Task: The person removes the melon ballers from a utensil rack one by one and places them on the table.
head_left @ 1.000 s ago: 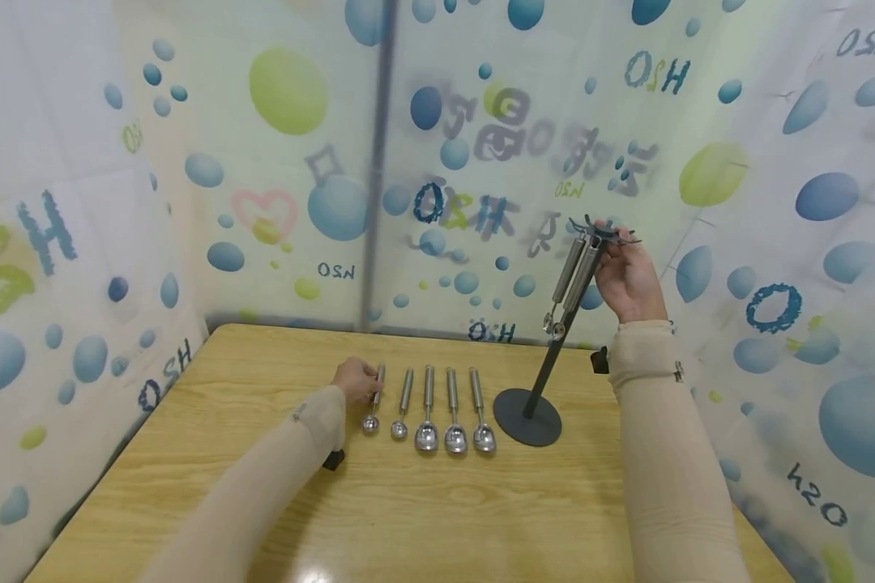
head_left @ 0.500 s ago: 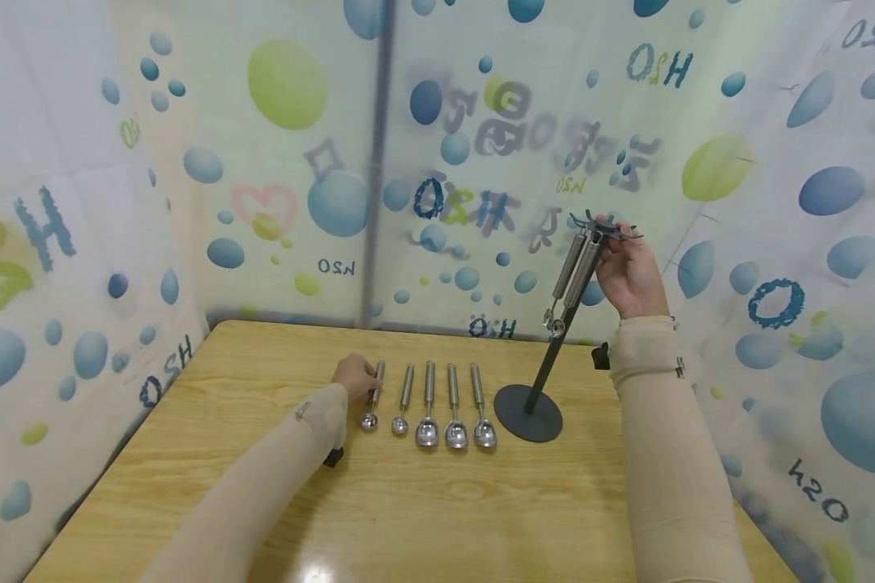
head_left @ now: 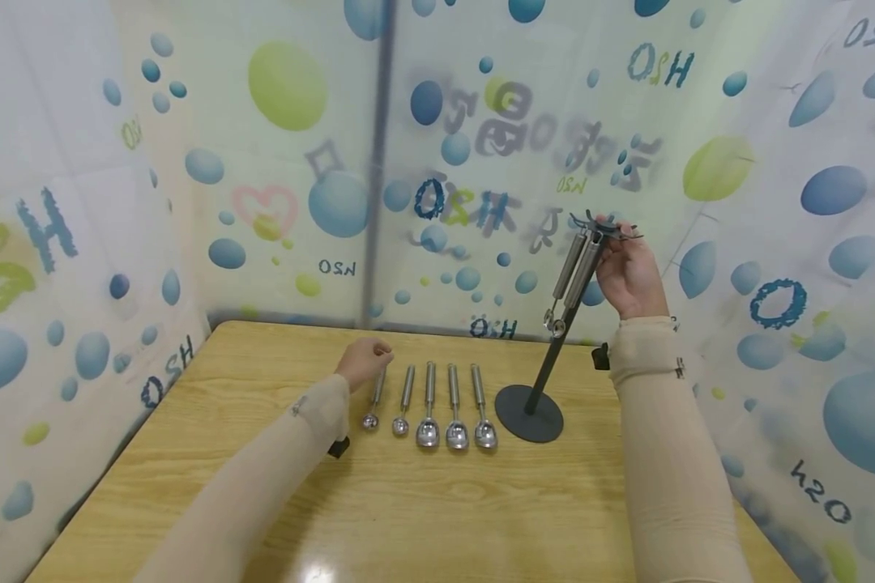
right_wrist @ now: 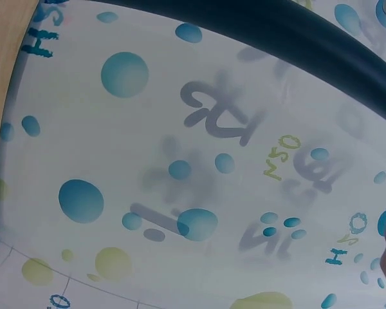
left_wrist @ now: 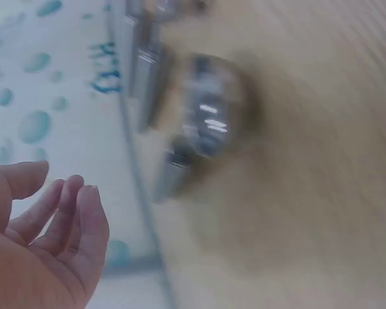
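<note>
My left hand [head_left: 365, 361] is above the handle end of the leftmost small scoop [head_left: 370, 421], which lies on the table. In the left wrist view, a gap separates the thumb from the loosely bent fingers, which hold nothing. Beside that scoop lie another small scoop [head_left: 400, 426] and three larger metal scoops [head_left: 456, 437] in a row. My right hand [head_left: 630, 275] grips the hooked top of a dark utensil stand [head_left: 548, 368]. The stand leans, its round base on the table. Two metal utensils [head_left: 570, 271] hang from its hooks.
The wooden table [head_left: 437, 510] ends at a patterned curtain [head_left: 292, 243] behind and at both sides. The dark pole [right_wrist: 270, 45] crosses the top of the right wrist view.
My left hand has let go of the leftmost small scoop and risen slightly away from its handle. The scoop stays on the table. My right hand keeps its place at the stand's top.
</note>
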The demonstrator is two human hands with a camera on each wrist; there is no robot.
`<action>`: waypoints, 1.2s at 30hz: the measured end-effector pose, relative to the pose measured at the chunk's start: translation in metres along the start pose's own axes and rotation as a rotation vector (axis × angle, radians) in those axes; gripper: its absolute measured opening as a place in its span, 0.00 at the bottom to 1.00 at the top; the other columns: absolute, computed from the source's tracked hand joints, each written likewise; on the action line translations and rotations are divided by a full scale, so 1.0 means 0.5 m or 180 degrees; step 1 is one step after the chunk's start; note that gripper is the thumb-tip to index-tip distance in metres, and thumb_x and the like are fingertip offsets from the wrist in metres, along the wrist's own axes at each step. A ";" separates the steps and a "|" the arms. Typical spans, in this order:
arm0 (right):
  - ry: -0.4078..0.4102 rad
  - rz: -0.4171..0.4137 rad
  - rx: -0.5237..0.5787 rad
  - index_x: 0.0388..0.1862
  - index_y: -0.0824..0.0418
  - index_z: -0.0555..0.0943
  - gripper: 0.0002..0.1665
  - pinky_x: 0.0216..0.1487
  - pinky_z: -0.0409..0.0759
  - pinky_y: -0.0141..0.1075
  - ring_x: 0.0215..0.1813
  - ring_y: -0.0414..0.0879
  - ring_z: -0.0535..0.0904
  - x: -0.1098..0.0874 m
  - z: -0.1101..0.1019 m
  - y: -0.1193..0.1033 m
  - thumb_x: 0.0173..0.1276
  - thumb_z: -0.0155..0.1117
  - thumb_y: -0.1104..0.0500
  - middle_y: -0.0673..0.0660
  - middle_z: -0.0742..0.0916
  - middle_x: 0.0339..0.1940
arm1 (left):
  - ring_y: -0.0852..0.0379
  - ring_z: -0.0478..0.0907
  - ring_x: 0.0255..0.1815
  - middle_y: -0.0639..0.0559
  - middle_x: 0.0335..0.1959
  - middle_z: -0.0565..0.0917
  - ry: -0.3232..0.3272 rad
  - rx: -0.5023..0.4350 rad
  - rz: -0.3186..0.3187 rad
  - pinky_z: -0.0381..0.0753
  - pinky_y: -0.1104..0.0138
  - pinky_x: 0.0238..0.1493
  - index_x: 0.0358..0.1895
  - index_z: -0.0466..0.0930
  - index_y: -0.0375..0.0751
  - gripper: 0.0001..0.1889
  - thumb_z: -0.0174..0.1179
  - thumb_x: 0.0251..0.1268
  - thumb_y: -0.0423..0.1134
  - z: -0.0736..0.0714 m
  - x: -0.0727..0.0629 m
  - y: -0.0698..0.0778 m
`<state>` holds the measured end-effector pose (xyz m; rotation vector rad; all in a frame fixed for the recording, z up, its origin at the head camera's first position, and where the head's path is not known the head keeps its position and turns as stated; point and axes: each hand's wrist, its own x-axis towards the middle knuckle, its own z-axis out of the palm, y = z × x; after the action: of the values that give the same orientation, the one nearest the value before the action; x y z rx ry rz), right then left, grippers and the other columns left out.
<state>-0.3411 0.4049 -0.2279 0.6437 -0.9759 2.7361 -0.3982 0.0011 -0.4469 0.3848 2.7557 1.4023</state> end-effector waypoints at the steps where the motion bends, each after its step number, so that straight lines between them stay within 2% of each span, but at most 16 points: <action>1: -0.0021 -0.0005 -0.0027 0.31 0.68 0.79 0.12 0.41 0.76 0.36 0.40 0.50 0.80 0.000 0.000 0.000 0.75 0.60 0.62 0.63 0.88 0.44 | 0.42 0.81 0.54 0.38 0.55 0.83 -0.0003 -0.0067 0.0041 0.82 0.51 0.55 0.58 0.80 0.33 0.16 0.56 0.77 0.40 -0.001 -0.002 0.014; 4: -0.0046 -0.0007 -0.0022 0.32 0.68 0.77 0.12 0.41 0.75 0.36 0.39 0.50 0.79 -0.001 0.001 0.002 0.76 0.59 0.62 0.63 0.87 0.44 | 0.44 0.81 0.55 0.40 0.57 0.82 -0.0089 -0.0298 0.0165 0.83 0.54 0.53 0.60 0.79 0.35 0.16 0.55 0.79 0.41 -0.001 -0.008 0.059; 7: 0.0009 0.0026 0.0170 0.33 0.68 0.74 0.11 0.41 0.74 0.37 0.39 0.50 0.78 -0.001 0.004 0.004 0.77 0.58 0.63 0.64 0.86 0.46 | 0.45 0.79 0.57 0.41 0.58 0.81 -0.0248 -0.0537 0.0272 0.85 0.55 0.52 0.63 0.78 0.36 0.17 0.54 0.80 0.41 -0.003 -0.020 0.108; 11: 0.0234 -0.0002 0.0288 0.33 0.68 0.72 0.11 0.43 0.72 0.37 0.40 0.51 0.77 0.001 0.015 0.005 0.76 0.58 0.64 0.64 0.84 0.47 | 0.45 0.78 0.60 0.43 0.59 0.81 -0.0433 -0.0750 0.0445 0.85 0.57 0.52 0.66 0.76 0.39 0.18 0.54 0.80 0.41 -0.006 -0.035 0.173; 16: 0.0479 -0.0032 0.0265 0.31 0.68 0.72 0.10 0.45 0.73 0.36 0.41 0.52 0.78 0.007 0.026 0.004 0.74 0.59 0.67 0.64 0.83 0.45 | 0.47 0.79 0.57 0.44 0.58 0.81 -0.0480 -0.0770 0.0723 0.86 0.58 0.49 0.66 0.76 0.43 0.18 0.54 0.80 0.42 -0.003 -0.034 0.236; 21: 0.0473 0.0007 0.0376 0.29 0.68 0.71 0.11 0.39 0.73 0.37 0.37 0.52 0.78 0.010 0.025 0.006 0.74 0.57 0.68 0.65 0.83 0.43 | 0.49 0.80 0.56 0.46 0.57 0.82 -0.0448 -0.0735 0.0958 0.85 0.59 0.49 0.66 0.77 0.44 0.18 0.55 0.80 0.43 0.004 -0.031 0.298; 27: 0.0376 0.0066 0.0549 0.30 0.68 0.71 0.12 0.37 0.73 0.38 0.35 0.54 0.79 0.006 0.019 0.003 0.78 0.49 0.70 0.66 0.83 0.42 | 0.55 0.80 0.54 0.51 0.55 0.83 -0.0357 -0.0519 0.1284 0.83 0.60 0.50 0.66 0.77 0.46 0.18 0.55 0.80 0.44 0.023 -0.023 0.369; 36: 0.0367 0.0074 0.0561 0.31 0.67 0.71 0.10 0.37 0.75 0.38 0.35 0.53 0.79 0.006 0.023 0.007 0.75 0.54 0.70 0.65 0.82 0.44 | 0.54 0.78 0.58 0.49 0.60 0.80 -0.0355 -0.0634 0.1470 0.82 0.61 0.53 0.68 0.74 0.44 0.19 0.55 0.80 0.44 0.059 -0.006 0.441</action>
<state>-0.3408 0.3951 -0.2203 0.4965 -0.7278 2.8655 -0.3459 0.1482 -0.2883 1.1045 2.5035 1.6601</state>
